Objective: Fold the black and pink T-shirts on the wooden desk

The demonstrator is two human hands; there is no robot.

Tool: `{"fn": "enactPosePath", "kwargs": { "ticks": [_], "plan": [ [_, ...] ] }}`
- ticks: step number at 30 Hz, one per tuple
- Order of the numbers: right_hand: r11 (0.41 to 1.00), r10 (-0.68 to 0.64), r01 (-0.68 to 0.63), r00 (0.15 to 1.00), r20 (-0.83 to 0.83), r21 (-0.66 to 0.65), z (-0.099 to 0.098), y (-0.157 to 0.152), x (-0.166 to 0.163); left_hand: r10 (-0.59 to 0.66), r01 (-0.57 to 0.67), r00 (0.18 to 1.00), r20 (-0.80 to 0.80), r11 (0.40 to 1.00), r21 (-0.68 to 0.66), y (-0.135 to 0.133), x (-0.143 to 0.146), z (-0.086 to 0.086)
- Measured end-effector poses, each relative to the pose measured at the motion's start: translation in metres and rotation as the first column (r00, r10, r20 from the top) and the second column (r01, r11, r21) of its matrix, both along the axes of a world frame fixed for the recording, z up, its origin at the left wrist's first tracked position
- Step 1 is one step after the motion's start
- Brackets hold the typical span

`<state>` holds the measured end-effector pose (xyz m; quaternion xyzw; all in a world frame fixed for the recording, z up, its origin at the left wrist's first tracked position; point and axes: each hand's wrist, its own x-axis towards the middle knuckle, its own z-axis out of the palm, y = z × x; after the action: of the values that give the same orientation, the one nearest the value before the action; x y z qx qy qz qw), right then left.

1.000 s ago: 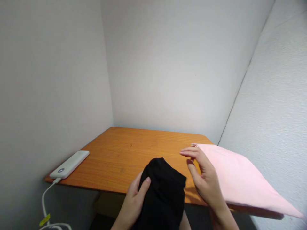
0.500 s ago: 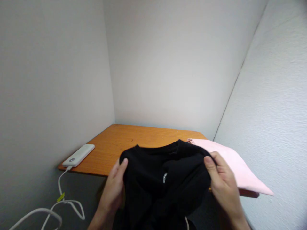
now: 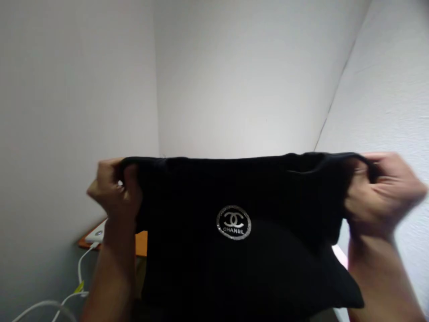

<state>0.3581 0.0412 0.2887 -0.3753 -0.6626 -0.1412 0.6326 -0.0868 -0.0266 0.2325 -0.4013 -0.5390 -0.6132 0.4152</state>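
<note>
A black T-shirt [image 3: 201, 259] hangs stretched wide in front of me, held up by its top edge. On its chest is a round silver badge print [image 3: 233, 222] reading CHANEL. My left hand [image 3: 115, 183] is closed around the cloth at the shirt's upper left corner. At the upper right corner my right hand [image 3: 385, 192], somewhat blurred, grips it too. The lower part of the shirt runs out of the picture at the bottom.
Behind the shirt, only bits of the wooden table [image 3: 141, 243] show. A white power bank [image 3: 97, 231] lies on its left end, with a white cable [image 3: 80, 268] hanging down. A sliver of pink cloth [image 3: 340, 256] peeks out at right. Pale walls [image 3: 234, 80] enclose the table.
Both hands have risen and moved apart, pulling the shirt up and taut. Its badge now faces me fully, and the shirt hides most of the table and pink cloth.
</note>
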Motion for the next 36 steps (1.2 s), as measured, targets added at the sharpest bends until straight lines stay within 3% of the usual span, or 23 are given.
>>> {"fn": "enactPosePath", "kwargs": {
  "ticks": [2,3,5,7,10,14,17,20,25,31,36],
  "plan": [
    [0.995,-0.097,0.095,0.994,0.057,0.037,0.004,0.051,-0.014,-0.020,0.006,0.998,-0.062,0.974,-0.227,0.043,-0.012,0.008],
    [0.993,-0.111,0.115,0.985,0.128,-0.023,0.001,0.079,-0.024,-0.030,-0.001,0.996,-0.080,0.928,-0.373,0.067,-0.016,0.011],
    [0.956,-0.147,0.210,0.946,0.288,-0.204,-0.019,0.132,-0.047,-0.062,-0.013,0.993,-0.096,0.775,-0.631,0.116,-0.019,0.008],
    [0.928,-0.145,0.250,0.925,0.350,-0.276,-0.057,0.172,-0.073,-0.091,-0.016,0.991,-0.096,0.637,-0.770,0.156,-0.017,-0.008],
    [0.874,-0.105,0.305,0.879,0.465,-0.379,-0.134,0.202,-0.109,-0.160,0.001,0.983,-0.090,0.494,-0.869,0.193,-0.005,-0.059],
    [0.649,0.142,0.427,0.745,0.652,-0.630,-0.229,0.219,-0.138,-0.241,0.033,0.970,-0.023,0.226,-0.973,0.215,0.005,-0.146],
    [0.476,0.257,0.490,0.717,0.649,-0.730,-0.268,0.235,-0.142,-0.145,0.055,0.988,0.050,0.025,-0.998,0.234,-0.006,-0.191],
    [0.341,0.290,0.530,0.726,0.623,-0.776,-0.281,0.253,-0.138,-0.088,0.089,0.991,0.098,-0.103,-0.991,0.257,-0.023,-0.212],
    [0.262,0.240,0.552,0.757,0.608,-0.791,-0.281,0.282,-0.131,-0.117,0.092,0.987,0.108,-0.133,-0.987,0.297,-0.032,-0.218],
    [0.276,0.205,0.542,0.773,0.600,-0.793,-0.285,0.313,-0.131,-0.133,0.052,0.989,0.064,-0.089,-0.995,0.330,-0.025,-0.218],
    [0.252,0.223,0.533,0.780,0.585,-0.808,-0.277,0.335,-0.134,-0.151,-0.005,0.989,0.005,-0.063,-0.998,0.339,-0.016,-0.196]
  ]
}}
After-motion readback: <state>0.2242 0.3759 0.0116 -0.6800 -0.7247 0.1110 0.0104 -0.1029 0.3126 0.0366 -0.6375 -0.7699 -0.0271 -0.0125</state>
